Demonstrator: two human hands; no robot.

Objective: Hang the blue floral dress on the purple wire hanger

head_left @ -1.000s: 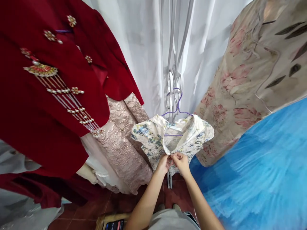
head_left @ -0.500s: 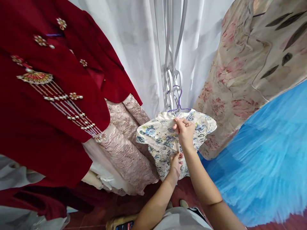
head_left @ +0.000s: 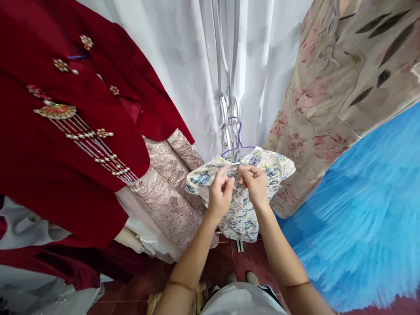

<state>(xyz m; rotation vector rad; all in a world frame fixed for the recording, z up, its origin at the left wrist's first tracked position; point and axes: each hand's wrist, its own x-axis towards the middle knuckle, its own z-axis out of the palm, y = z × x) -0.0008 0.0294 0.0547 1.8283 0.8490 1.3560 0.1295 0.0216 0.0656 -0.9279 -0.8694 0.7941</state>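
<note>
A white short-sleeved floral blouse [head_left: 277,170] with blue and yellow flowers hangs on a purple hanger [head_left: 240,142] in front of me. My right hand [head_left: 255,183] pinches the blouse at its neckline, right of the middle. Just to the left, my left hand [head_left: 221,194] is raised before the chest of the blouse, its index finger stretched out and slightly blurred. Its fingers are apart and nothing shows between them. The front middle of the blouse is partly hidden behind both hands.
Left hangs a red jacket [head_left: 108,175] with beaded ornaments over a pink brocade skirt [head_left: 164,201]. White hangers [head_left: 226,118] and a white curtain [head_left: 183,65] are behind. At right are a beige floral dress [head_left: 305,105] and blue tulle [head_left: 354,210]. Below is red tile floor [head_left: 223,258].
My left hand has moved up from the lower front of the blouse to near the neckline and opened. My right hand still pinches the neckline. The blouse's lower part has shifted slightly.
</note>
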